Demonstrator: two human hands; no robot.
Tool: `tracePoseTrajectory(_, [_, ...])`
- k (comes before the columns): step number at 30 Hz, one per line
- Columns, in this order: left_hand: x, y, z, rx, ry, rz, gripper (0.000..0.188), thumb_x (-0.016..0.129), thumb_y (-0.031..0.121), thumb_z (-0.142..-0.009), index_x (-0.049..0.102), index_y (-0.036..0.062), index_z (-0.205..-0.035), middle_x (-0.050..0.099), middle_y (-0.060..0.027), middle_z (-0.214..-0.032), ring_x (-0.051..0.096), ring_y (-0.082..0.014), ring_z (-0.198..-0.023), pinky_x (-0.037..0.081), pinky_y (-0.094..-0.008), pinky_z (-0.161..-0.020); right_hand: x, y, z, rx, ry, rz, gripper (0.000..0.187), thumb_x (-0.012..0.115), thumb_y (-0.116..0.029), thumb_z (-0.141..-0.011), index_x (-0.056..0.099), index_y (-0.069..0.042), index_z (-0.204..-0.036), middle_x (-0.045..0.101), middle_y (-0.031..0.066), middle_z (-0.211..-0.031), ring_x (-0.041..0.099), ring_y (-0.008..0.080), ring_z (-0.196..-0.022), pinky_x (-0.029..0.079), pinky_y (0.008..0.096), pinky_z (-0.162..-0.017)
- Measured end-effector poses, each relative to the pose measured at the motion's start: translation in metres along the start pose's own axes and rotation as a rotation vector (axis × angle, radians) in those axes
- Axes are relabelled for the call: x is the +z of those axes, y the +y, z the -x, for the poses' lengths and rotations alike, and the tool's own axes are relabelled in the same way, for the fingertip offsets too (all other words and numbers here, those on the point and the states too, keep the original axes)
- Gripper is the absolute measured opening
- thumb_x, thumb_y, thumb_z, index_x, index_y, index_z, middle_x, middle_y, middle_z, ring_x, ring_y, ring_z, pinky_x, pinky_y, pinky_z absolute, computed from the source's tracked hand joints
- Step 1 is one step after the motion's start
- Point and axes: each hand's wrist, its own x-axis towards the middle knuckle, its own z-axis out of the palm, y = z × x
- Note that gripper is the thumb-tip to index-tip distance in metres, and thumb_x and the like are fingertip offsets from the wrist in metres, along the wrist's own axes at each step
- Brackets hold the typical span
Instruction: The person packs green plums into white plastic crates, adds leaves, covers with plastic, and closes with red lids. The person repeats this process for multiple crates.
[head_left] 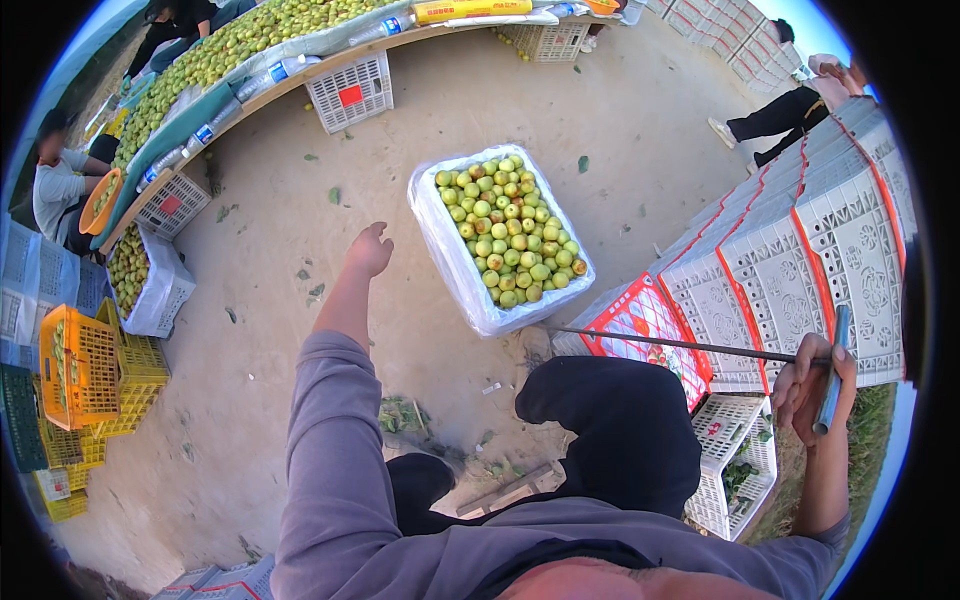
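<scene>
On the ground ahead stands a crate (pixel 437 225) lined with white plastic and heaped with round green fruit (pixel 505 230), some with brown patches. My right hand (pixel 815 390) is closed on a T-handled metal rod (pixel 680 343), its grey pipe handle (pixel 832 370) crossing the palm. The rod's thin shaft runs left to the near edge of the crate; whether its tip hooks on there I cannot tell. My left hand (pixel 371 251) reaches forward over the ground, left of the crate, with nothing in it and the fingers loosely apart.
Stacked white crates (pixel 770 270) with red edges rise at my right, a white crate (pixel 735 465) holding leaves beside them. A long fruit-covered table (pixel 270 75) curves across the far left. Yellow crates (pixel 130 370) stand left. People are at the far left and far right.
</scene>
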Motion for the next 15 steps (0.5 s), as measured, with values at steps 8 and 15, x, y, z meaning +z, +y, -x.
tracePoseTrajectory(8, [0.058, 0.045, -0.16, -0.049, 0.229, 0.043, 0.056, 0.053, 0.035, -0.102, 0.043, 0.0073, -0.15, 0.043, -0.0208, -0.154, 0.05, -0.0385, -0.135, 0.041, -0.0469, -0.114, -0.019, -0.021, -0.06, -0.065, -0.096, 0.139, 0.07, 0.027, -0.058, -0.106, 0.046, 0.002, -0.076, 0.059, 0.0354, -0.06, 0.057, 0.0336, -0.035, 0.05, 0.0357, -0.031])
tracePoseTrajectory(15, [0.099, 0.052, -0.216, 0.082, -0.028, 0.17, 0.046, 0.041, 0.039, -0.107, 0.067, 0.0023, -0.119, 0.069, -0.0253, -0.116, 0.064, -0.0417, -0.113, 0.048, -0.0475, -0.101, -0.042, -0.028, -0.086, -0.08, -0.084, 0.153, 0.061, 0.025, -0.05, -0.109, 0.043, -0.001, -0.078, 0.057, 0.0306, -0.054, 0.051, 0.0312, -0.031, 0.047, 0.0346, -0.029])
